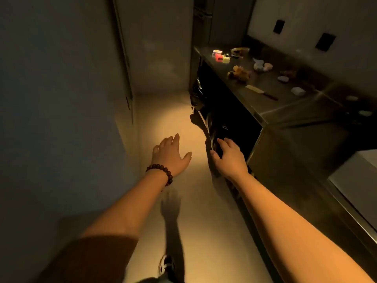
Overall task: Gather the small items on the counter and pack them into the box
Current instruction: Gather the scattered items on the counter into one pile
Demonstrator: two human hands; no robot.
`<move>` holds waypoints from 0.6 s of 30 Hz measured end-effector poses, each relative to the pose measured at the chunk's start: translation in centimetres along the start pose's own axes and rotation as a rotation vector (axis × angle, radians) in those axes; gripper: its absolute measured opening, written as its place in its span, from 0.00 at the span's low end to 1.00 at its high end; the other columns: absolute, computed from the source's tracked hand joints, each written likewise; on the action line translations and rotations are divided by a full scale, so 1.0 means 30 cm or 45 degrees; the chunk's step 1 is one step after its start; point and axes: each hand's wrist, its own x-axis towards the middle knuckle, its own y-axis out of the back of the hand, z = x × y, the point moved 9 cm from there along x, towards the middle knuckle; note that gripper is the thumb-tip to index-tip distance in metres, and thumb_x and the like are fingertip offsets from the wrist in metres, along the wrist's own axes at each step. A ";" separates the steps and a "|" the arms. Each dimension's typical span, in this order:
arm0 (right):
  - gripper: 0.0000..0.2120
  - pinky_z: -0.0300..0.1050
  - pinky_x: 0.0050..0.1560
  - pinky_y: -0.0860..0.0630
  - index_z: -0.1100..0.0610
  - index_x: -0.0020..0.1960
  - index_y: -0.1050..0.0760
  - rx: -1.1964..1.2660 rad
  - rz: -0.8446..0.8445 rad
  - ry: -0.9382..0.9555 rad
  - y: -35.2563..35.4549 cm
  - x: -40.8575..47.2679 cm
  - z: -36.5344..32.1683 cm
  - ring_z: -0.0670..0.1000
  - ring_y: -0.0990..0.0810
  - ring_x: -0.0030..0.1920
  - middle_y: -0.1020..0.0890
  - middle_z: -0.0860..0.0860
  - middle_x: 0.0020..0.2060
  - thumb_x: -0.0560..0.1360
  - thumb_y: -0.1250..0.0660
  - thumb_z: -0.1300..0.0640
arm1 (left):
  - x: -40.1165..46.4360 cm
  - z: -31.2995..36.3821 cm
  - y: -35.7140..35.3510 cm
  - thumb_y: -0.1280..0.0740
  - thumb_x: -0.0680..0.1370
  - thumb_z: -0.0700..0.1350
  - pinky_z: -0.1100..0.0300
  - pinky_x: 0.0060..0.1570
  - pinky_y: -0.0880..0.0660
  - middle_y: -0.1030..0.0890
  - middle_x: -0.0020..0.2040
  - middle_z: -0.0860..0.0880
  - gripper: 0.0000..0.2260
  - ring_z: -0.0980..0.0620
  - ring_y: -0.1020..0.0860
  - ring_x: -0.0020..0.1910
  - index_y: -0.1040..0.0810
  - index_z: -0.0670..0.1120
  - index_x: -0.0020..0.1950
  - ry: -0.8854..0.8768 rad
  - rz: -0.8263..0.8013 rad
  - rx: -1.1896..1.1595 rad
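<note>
A dark steel counter point(271, 103) runs along the right. Small items lie scattered on it: a red, yellow and white cluster point(221, 56) at the far end, a brown lumpy pile point(240, 73), pale lumps point(262, 66), a blue-grey piece point(283, 79) and a white block point(297, 90). My left hand point(171, 155), with a bead bracelet at the wrist, stretches forward over the floor, fingers spread, holding nothing. My right hand point(228, 158) reaches toward dark crumpled plastic point(212, 137) under the counter, fingers relaxed at its edge. No box is clearly visible.
A cleaver-like knife point(260, 91) lies on the counter near the items. Black bags point(196, 97) hang in the dark space below. A pale appliance top point(359, 180) sits at the right edge. A narrow lit floor strip point(173, 119) runs between the left wall and the counter.
</note>
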 end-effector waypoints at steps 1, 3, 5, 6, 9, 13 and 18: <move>0.27 0.54 0.72 0.41 0.52 0.74 0.40 0.010 0.008 -0.015 -0.011 0.073 -0.009 0.56 0.42 0.74 0.39 0.54 0.74 0.78 0.42 0.45 | 0.069 -0.018 0.002 0.44 0.77 0.62 0.44 0.72 0.42 0.42 0.76 0.46 0.34 0.46 0.43 0.75 0.49 0.48 0.77 0.002 -0.018 -0.006; 0.27 0.55 0.73 0.41 0.52 0.74 0.40 0.013 0.025 -0.069 -0.023 0.207 -0.016 0.56 0.42 0.74 0.38 0.54 0.74 0.78 0.42 0.44 | 0.209 -0.051 0.002 0.43 0.77 0.63 0.44 0.72 0.41 0.42 0.76 0.47 0.34 0.46 0.43 0.75 0.49 0.49 0.77 0.017 -0.030 -0.003; 0.26 0.56 0.72 0.40 0.52 0.73 0.40 0.020 0.014 -0.105 -0.040 0.326 -0.024 0.56 0.42 0.74 0.38 0.54 0.74 0.78 0.42 0.45 | 0.344 -0.068 0.004 0.44 0.77 0.63 0.44 0.72 0.42 0.42 0.76 0.47 0.34 0.46 0.43 0.75 0.49 0.49 0.77 -0.001 -0.066 0.008; 0.25 0.56 0.73 0.40 0.52 0.73 0.39 0.020 0.023 -0.120 -0.044 0.380 -0.024 0.56 0.42 0.74 0.38 0.53 0.74 0.78 0.42 0.45 | 0.411 -0.067 0.008 0.44 0.77 0.62 0.44 0.72 0.42 0.42 0.76 0.47 0.34 0.46 0.43 0.75 0.49 0.49 0.77 -0.027 -0.066 0.011; 0.23 0.54 0.72 0.40 0.52 0.71 0.36 0.010 0.057 -0.173 -0.063 0.521 0.002 0.56 0.41 0.73 0.37 0.53 0.73 0.78 0.41 0.46 | 0.585 -0.081 -0.008 0.44 0.77 0.62 0.44 0.72 0.43 0.43 0.77 0.47 0.33 0.46 0.43 0.75 0.49 0.48 0.77 -0.061 -0.082 0.016; 0.24 0.54 0.73 0.40 0.52 0.72 0.38 0.032 0.077 -0.237 -0.099 0.710 0.037 0.55 0.41 0.73 0.37 0.53 0.73 0.78 0.41 0.47 | 0.806 -0.100 -0.051 0.44 0.77 0.63 0.44 0.72 0.42 0.43 0.77 0.46 0.34 0.46 0.44 0.75 0.50 0.48 0.77 -0.076 -0.114 0.050; 0.26 0.52 0.72 0.43 0.53 0.73 0.39 0.014 0.099 -0.247 -0.148 0.999 0.083 0.55 0.43 0.74 0.38 0.53 0.74 0.78 0.40 0.47 | 1.100 -0.108 -0.107 0.44 0.78 0.62 0.45 0.73 0.44 0.43 0.77 0.46 0.33 0.46 0.44 0.75 0.49 0.48 0.77 -0.106 -0.103 0.050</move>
